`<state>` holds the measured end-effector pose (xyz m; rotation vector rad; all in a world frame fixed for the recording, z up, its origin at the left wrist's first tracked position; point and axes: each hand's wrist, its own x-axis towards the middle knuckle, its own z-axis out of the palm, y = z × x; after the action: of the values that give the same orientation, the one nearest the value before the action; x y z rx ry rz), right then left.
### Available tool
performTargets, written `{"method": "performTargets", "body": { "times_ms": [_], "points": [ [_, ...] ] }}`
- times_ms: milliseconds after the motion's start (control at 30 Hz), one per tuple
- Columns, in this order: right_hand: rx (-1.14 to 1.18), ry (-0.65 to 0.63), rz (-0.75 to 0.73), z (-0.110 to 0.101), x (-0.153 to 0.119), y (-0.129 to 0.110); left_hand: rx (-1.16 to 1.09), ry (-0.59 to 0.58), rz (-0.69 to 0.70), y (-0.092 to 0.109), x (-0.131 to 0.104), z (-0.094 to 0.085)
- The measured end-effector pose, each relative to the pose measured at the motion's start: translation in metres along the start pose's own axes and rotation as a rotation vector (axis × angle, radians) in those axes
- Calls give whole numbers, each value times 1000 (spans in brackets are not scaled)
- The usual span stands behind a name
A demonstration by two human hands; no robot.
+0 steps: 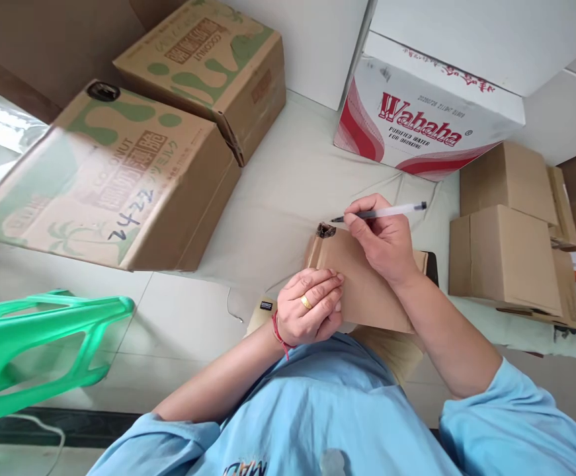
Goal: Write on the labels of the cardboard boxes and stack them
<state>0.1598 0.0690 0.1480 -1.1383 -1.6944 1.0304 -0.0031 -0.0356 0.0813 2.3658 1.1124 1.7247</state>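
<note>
A brown cardboard piece (370, 284) lies at the table's near edge, close to my body, with a small dark patterned item (325, 230) at its upper left corner. My left hand (312, 304), with a gold ring and a red string bracelet, is closed on the left edge of the cardboard. In my right hand (384, 241) is a pen (397, 209) with a clear barrel, pinched near its tip. The tip points left, just above the dark item; whether it touches is not clear.
Two printed coconut cartons (183, 172) stand at the left, and a white and red Wahaha box (421, 119) at the back. Plain brown boxes (506, 258) are stacked at the right. A green plastic stool (69, 344) is on the floor at the lower left.
</note>
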Motion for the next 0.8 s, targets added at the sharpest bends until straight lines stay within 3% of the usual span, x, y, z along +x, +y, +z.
{"method": "performTargets", "body": {
  "times_ms": [133, 467, 800],
  "points": [
    [-81, 36, 8, 1, -2, 0, -6, 26, 5, 0, 1, 1],
    [-244, -138, -84, 3, 2, -8, -1, 47, -8, 0, 2, 2],
    [-275, -197, -108, 3, 1, -7, -21, 35, -16, -1, -2, 2]
  ]
}}
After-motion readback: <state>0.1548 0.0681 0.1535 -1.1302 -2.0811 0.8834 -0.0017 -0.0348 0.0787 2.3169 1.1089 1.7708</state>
